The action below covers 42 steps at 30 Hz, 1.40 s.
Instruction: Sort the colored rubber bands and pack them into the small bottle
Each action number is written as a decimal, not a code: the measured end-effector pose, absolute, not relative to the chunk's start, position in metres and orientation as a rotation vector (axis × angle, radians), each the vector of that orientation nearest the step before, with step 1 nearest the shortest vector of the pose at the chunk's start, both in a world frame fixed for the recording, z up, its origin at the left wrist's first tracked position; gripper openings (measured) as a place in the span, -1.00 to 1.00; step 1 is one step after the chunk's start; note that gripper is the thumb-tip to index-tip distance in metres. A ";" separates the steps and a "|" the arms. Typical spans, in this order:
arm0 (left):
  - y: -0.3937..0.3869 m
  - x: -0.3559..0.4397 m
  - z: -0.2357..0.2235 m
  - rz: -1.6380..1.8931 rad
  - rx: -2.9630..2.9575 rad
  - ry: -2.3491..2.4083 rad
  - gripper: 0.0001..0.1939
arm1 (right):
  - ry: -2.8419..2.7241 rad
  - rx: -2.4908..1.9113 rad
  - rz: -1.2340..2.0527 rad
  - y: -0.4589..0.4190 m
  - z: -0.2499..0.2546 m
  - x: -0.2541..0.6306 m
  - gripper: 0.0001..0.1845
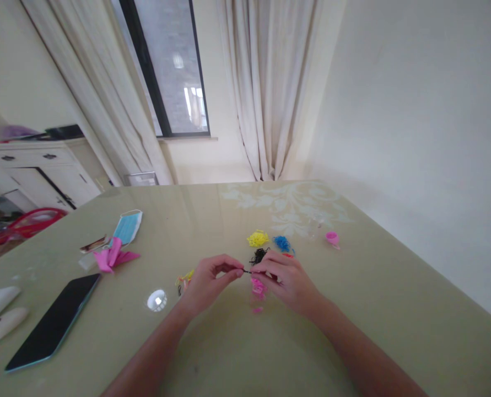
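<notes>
Above the table's middle, my left hand (212,280) and my right hand (285,280) face each other with fingertips pinched. A thin black band (247,271), like a small rubber band, runs between them, each hand gripping one end. Just behind the fingers lies a pile of black bands (259,255), partly covered by my right hand. Further back are a yellow pile (257,238) and a blue pile (282,243) of similar bands. Pink bands (258,288) lie below my fingertips. Beside my left wrist, a mixed yellow and orange bunch (184,279) is partly hidden.
Left on the table (377,331) are a dark tablet (55,322), a pink folded item (113,256), a blue face mask (127,227) and a shiny round clear object (157,300). A small pink cup-like piece (332,239) stands right. A wall (427,138) borders the right edge.
</notes>
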State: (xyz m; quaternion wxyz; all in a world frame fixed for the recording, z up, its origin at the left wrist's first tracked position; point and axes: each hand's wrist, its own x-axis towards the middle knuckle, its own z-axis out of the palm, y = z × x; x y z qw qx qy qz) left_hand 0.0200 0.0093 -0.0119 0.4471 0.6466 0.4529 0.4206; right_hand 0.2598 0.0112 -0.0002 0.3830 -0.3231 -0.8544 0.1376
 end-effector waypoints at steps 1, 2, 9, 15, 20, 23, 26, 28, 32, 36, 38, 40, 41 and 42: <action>0.009 0.020 -0.012 1.039 1.603 1.119 -0.80 | -2.177 -0.818 0.353 0.011 0.000 0.259 -0.71; 0.008 0.021 -0.012 1.037 1.607 1.117 -0.80 | -2.174 -0.815 0.355 0.011 0.001 0.259 -0.71; 0.011 0.017 -0.014 1.020 1.764 1.171 -0.76 | -2.071 -0.872 0.493 0.008 0.013 0.260 -0.76; 0.016 -0.007 -0.008 0.404 2.275 2.085 -0.75 | -1.836 -0.824 0.719 0.008 0.024 0.268 -0.80; 0.013 -0.020 -0.011 -0.139 2.160 2.278 -0.76 | -1.628 -0.765 0.806 0.006 0.030 0.272 -0.79; 0.016 -0.022 -0.015 -0.160 2.153 2.197 -0.80 | -1.545 -0.764 0.791 0.006 0.032 0.274 -0.80; 0.019 -0.024 -0.018 -0.133 2.137 2.136 -0.82 | -1.518 -0.816 0.762 0.009 0.028 0.276 -0.82; 0.021 -0.025 -0.018 -0.115 2.121 2.124 -0.83 | -1.531 -0.889 0.755 0.015 0.024 0.277 -0.79; 0.020 -0.023 -0.015 -0.120 2.131 2.126 -0.74 | -1.617 -1.064 0.677 0.029 0.008 0.276 -0.76; 0.017 -0.019 -0.010 -0.117 2.142 2.124 -0.68 | -1.787 -1.148 0.600 0.042 -0.007 0.277 -0.79; 0.016 -0.018 -0.009 -0.112 2.157 2.110 -0.64 | -1.883 -1.164 0.588 0.044 -0.012 0.276 -0.81; 0.016 -0.017 -0.009 -0.098 2.172 2.103 -0.61 | -1.949 -1.173 0.572 0.045 -0.016 0.275 -0.83; 0.016 -0.018 -0.010 -0.085 2.175 2.103 -0.60 | -1.966 -1.178 0.557 0.045 -0.017 0.274 -0.83; 0.017 -0.018 -0.011 -0.070 2.176 2.101 -0.59 | -1.968 -1.188 0.533 0.045 -0.018 0.274 -0.83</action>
